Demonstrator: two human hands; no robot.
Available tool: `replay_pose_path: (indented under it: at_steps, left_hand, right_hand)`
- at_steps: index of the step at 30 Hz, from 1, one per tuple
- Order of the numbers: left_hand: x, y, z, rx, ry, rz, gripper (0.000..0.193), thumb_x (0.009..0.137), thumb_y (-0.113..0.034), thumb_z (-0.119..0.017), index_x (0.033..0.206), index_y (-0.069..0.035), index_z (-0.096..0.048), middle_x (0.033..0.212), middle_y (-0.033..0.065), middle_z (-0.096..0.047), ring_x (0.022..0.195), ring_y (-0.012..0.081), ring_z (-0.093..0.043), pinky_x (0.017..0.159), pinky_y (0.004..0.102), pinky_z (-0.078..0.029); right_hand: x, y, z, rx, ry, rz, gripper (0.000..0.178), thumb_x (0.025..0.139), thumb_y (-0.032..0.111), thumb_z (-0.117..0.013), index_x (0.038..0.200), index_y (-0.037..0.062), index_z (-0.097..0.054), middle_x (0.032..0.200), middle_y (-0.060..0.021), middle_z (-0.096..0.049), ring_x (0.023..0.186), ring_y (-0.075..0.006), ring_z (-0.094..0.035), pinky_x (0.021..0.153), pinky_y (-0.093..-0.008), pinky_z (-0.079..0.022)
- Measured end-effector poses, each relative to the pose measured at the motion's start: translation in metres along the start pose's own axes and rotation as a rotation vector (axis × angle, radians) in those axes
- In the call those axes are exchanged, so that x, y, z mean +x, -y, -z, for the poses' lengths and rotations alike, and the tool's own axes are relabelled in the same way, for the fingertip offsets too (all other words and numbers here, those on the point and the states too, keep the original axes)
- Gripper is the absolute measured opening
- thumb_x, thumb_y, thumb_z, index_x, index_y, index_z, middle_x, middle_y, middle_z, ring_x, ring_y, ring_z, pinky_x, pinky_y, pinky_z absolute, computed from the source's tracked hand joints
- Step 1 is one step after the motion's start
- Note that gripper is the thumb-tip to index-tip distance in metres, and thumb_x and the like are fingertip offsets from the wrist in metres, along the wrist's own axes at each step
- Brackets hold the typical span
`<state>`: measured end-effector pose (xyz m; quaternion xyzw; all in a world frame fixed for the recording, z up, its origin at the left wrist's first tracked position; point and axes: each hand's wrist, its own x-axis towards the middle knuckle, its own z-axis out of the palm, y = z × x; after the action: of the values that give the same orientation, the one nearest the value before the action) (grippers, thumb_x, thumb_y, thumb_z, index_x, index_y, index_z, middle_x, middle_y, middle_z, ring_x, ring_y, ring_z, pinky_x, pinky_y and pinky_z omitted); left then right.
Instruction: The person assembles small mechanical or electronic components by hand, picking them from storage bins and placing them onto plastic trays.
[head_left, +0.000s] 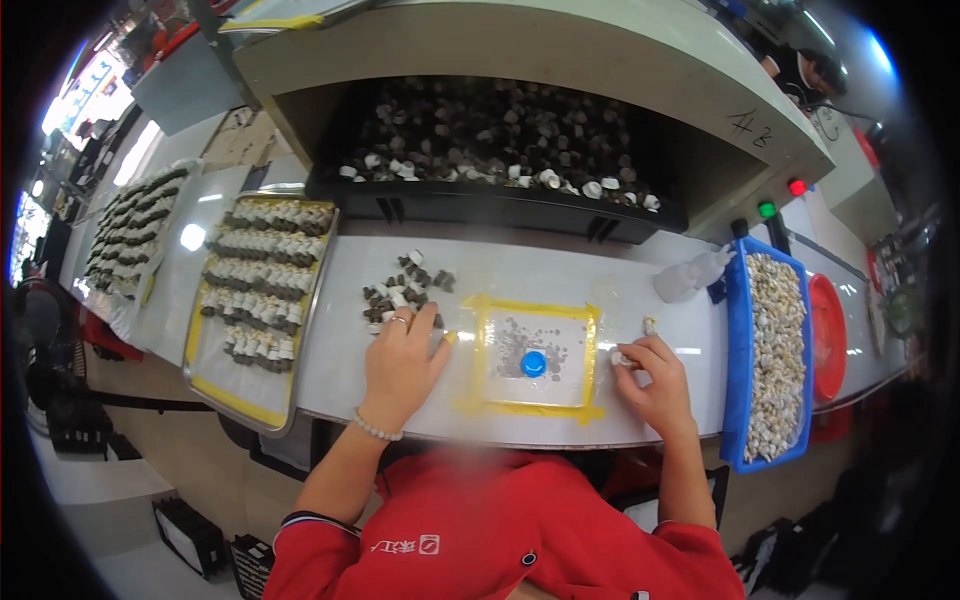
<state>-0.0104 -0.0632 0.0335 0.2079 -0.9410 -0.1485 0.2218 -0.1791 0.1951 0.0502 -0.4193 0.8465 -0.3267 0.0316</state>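
Note:
My left hand (398, 370), with a ring and a beaded bracelet, reaches its fingers, held apart, to the near edge of a loose pile of small dark-and-white parts (398, 291). Something yellow covers one of its fingertips. To the right, my right hand (655, 390) pinches a small whitish part (621, 358) between thumb and fingers, just above the white table. Just beyond it lies a small yellow-white piece (650, 326). Between my hands, a white pad (500, 390) framed in yellow tape carries grey smudges and a round blue cap-like piece (533, 363).
At left stands a metal tray (215, 385) with rows of dark-and-white parts. A blue bin (738, 400) of small whitish pieces is at right, beside a red basin (825, 340) and a squeeze bottle (690, 277). Ahead, a black bin (480, 205) of parts sits under a shelf housing.

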Motion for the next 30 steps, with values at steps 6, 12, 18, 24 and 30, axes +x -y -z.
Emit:
replay_pose_path:
  at_steps: [6,12,18,24,30]
  left_hand:
    - [0.008,-0.006,-0.007,0.109,0.118,0.043,0.021,0.072,-0.013,-0.06,0.088,-0.005,-0.048,0.088,0.0124,-0.052,0.073,0.0276,-0.057,0.055,0.0359,-0.048]
    - [-0.003,0.001,-0.012,0.095,0.101,0.052,0.021,0.071,-0.01,-0.058,0.086,-0.003,-0.045,0.086,0.0136,-0.054,0.072,0.0295,-0.056,0.054,0.0389,-0.048]
    - [-0.006,0.006,0.001,-0.031,0.228,-0.005,0.029,0.064,-0.01,-0.06,0.088,-0.003,-0.046,0.08,0.0142,-0.05,0.075,0.0318,-0.051,0.06,0.0399,-0.044]
    - [-0.011,0.007,0.018,-0.295,0.122,0.028,0.031,0.065,-0.013,-0.063,0.09,-0.002,-0.049,0.083,0.0149,-0.049,0.075,0.0307,-0.052,0.065,0.0401,-0.044]
    - [-0.01,0.002,0.0,-0.114,0.158,0.175,0.034,0.068,-0.012,-0.066,0.093,0.002,-0.047,0.087,0.0172,-0.05,0.082,0.0321,-0.051,0.068,0.039,-0.044]
  right_hand:
    - [0.008,0.019,-0.016,0.15,0.056,0.083,0.022,0.069,0.0,-0.063,0.091,0.0,-0.063,0.084,-0.0094,-0.057,0.073,-0.018,-0.058,0.062,-0.0248,-0.049]
    - [0.027,0.047,-0.032,0.076,0.219,0.114,0.021,0.07,0.003,-0.064,0.091,0.0026,-0.064,0.081,-0.0081,-0.057,0.072,-0.0203,-0.058,0.062,-0.0273,-0.048]
    - [0.038,0.054,-0.042,-0.001,0.215,0.247,0.022,0.067,0.003,-0.064,0.089,0.0039,-0.064,0.081,-0.0084,-0.057,0.068,-0.0218,-0.058,0.06,-0.0291,-0.048]
    - [0.044,0.059,-0.042,-0.111,0.24,0.321,0.021,0.067,0.004,-0.065,0.087,0.004,-0.063,0.079,-0.0081,-0.057,0.066,-0.0217,-0.057,0.057,-0.0296,-0.048]
    - [0.041,0.06,-0.045,-0.217,0.264,0.321,0.02,0.066,0.003,-0.065,0.086,0.0044,-0.065,0.077,-0.0078,-0.057,0.064,-0.0214,-0.057,0.057,-0.0295,-0.048]
